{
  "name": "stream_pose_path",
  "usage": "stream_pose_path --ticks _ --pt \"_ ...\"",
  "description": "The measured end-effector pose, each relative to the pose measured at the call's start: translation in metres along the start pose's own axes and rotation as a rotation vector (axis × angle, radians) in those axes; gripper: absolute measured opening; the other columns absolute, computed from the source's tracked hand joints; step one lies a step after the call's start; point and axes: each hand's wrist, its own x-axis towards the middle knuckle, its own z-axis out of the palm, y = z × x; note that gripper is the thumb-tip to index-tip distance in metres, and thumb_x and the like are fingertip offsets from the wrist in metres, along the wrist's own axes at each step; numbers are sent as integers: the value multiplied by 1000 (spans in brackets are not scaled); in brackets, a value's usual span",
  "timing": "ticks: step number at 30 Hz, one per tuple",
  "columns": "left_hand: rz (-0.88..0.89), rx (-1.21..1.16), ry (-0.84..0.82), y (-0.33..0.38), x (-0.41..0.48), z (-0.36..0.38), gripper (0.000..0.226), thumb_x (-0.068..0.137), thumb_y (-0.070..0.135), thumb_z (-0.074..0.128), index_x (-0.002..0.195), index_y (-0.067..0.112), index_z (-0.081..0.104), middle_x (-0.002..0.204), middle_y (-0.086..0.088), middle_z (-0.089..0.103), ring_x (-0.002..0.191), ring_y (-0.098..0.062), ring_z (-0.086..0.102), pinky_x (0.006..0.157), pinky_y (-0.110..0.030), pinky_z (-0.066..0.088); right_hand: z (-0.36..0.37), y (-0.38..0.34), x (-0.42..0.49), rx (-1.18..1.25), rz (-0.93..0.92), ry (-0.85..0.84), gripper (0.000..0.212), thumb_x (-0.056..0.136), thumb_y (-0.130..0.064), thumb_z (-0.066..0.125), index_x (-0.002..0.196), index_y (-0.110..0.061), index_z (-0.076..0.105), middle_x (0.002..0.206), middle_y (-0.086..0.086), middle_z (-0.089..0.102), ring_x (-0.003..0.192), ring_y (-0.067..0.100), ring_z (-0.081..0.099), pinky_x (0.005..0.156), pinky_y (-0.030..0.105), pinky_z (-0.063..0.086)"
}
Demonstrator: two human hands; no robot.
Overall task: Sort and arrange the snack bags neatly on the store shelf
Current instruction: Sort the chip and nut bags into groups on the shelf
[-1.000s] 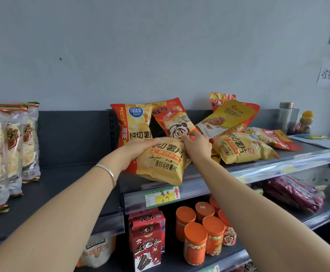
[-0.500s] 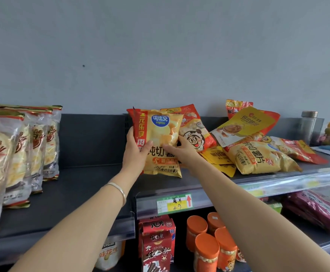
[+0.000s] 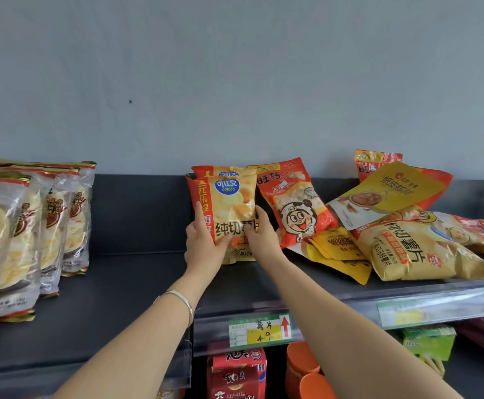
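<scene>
Both hands hold one yellow-and-red potato chip bag point(image 3: 230, 205) upright on the dark top shelf point(image 3: 134, 283), near the back panel. The left hand point(image 3: 203, 246) grasps the bag's left edge, thumb across the front and fingers behind; the right hand point(image 3: 262, 237) pinches its lower right side, thumb on the front. The bag's bottom edge sits on or just above the shelf; I cannot tell which. Directly behind it stands a second matching chip bag point(image 3: 220, 169), only its top showing. Just to the right a red cartoon-face snack bag point(image 3: 292, 205) leans against the back. Further right lies a loose heap: a gold chip bag point(image 3: 416, 254) on its side, flat yellow pouches point(image 3: 335, 249) under it, and a large yellow pouch point(image 3: 393, 191) tilted on top. Well to the left, a row of clear rice cracker bags point(image 3: 33, 226) stands upright. A thin bracelet point(image 3: 184, 303) circles the left wrist. A handwritten price tag point(image 3: 259, 331) sits on the shelf's front rail, with red boxes point(image 3: 238, 372) and orange-lidded tubs point(image 3: 304, 367) below
</scene>
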Motion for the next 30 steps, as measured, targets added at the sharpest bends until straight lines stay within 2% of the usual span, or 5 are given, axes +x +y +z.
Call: stream_pose_path --ticks 5,14,21,26,30 --pt "76 159 136 4 -3 -7 88 82 29 71 148 20 15 146 -12 25 131 -29 33 103 -49 40 -1 -3 -6 -118 -19 108 58 98 -26 50 150 -21 27 143 8 45 129 27 46 102 48 46" --pt "441 195 111 43 -22 -1 30 86 16 64 117 17 63 127 -8 53 122 -26 44 97 -35 36 -37 -5 -36 -471 -143 119 46 99 -24 49 143 -16 42 142 8 47 127 27 47 100 37 43" --pt "485 68 -181 69 -36 39 33 89 15 61 122 15 58 121 -1 53 118 -15 44 94 -16 26 -85 11 -31 -643 -207 196 41 99 -24 47 140 -17 47 142 9 47 129 29 41 102 36 37" --pt "308 0 -220 88 -28 76 46 87 15 64 130 15 51 128 -6 48 123 -19 42 98 -21 32 -111 27 -12 -640 -218 258 42 98 -24 48 140 -19 47 143 7 46 132 29 40 103 39 41" --pt "213 -41 -213 101 -23 104 46 87 17 64 131 18 50 133 -9 43 126 -25 42 106 -42 38 -132 33 8 -639 -211 249 43 97 -23 49 139 -19 47 143 8 43 132 30 38 104 39 38"
